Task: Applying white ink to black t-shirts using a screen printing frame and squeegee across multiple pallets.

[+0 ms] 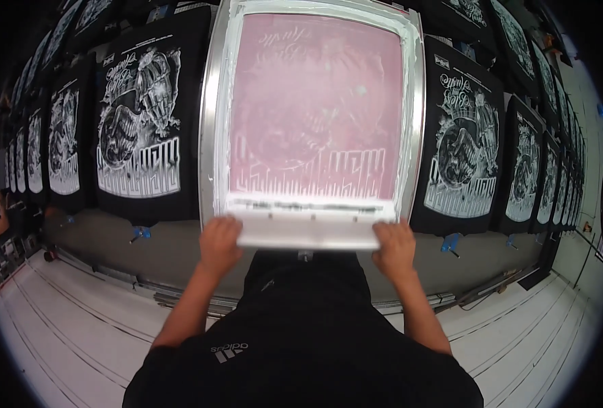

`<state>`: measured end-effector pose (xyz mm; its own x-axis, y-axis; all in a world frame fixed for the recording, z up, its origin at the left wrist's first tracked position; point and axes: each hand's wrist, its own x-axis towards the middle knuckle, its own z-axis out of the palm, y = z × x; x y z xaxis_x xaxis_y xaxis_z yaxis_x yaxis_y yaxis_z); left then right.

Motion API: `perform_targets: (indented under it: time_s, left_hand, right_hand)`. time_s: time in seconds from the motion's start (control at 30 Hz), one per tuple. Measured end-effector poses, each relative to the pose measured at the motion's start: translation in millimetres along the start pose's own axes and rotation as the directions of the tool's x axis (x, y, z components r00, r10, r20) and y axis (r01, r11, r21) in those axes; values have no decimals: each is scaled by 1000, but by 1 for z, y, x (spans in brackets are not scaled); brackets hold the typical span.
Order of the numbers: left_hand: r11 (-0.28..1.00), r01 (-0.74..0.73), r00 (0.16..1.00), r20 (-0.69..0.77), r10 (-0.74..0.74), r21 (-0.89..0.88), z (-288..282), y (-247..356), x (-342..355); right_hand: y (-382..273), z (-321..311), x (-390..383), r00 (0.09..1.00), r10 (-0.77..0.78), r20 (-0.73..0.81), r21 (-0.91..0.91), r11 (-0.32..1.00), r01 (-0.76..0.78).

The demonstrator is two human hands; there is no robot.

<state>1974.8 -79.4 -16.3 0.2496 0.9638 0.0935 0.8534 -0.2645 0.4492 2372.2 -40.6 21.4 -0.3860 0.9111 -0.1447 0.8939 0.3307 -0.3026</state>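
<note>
Left hand (220, 245) and right hand (395, 246) are both curled tightly around the two ends of a wide, pale squeegee (310, 235), grasping it level between them; motion blur softens its edges, and the thumbs are not clear enough to place. The squeegee sits at the near end of a screen frame (211, 122), whose pink mesh (318, 102) stretches away from the person, with a faint upside-down design showing through it. A band of white ink (322, 198) lies across the near end of the mesh, just beyond the squeegee, and more white is smeared along the inner edges of the frame. Black printed shirts stand to either side, the nearest left shirt (138, 207) and nearest right shirt (461, 209) each bearing a white-and-grey picture. Judging by the squeegee's place and the ink beside it, the step in hand looks like one end of an ink stroke, though whether the blade presses on the mesh cannot be told. Either finishing this stroke or starting another would seem to call for keeping both ends level, with even pressure from the two hands, so that the ink spreads uniformly across the mesh.
</note>
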Motion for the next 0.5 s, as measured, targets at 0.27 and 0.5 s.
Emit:
perform_targets:
  time_s: [0.27,0.5]
  left_hand:
    - [987,59,998,17,-62,151,-1,-89,291]
    - [979,26,998,-55,-15,203,-22,-133,458]
  right_hand:
    - [93,-48,254,991,14,-130,-233,971,-44]
    - [153,-103,426,1000,-3,-2,-278,961,2]
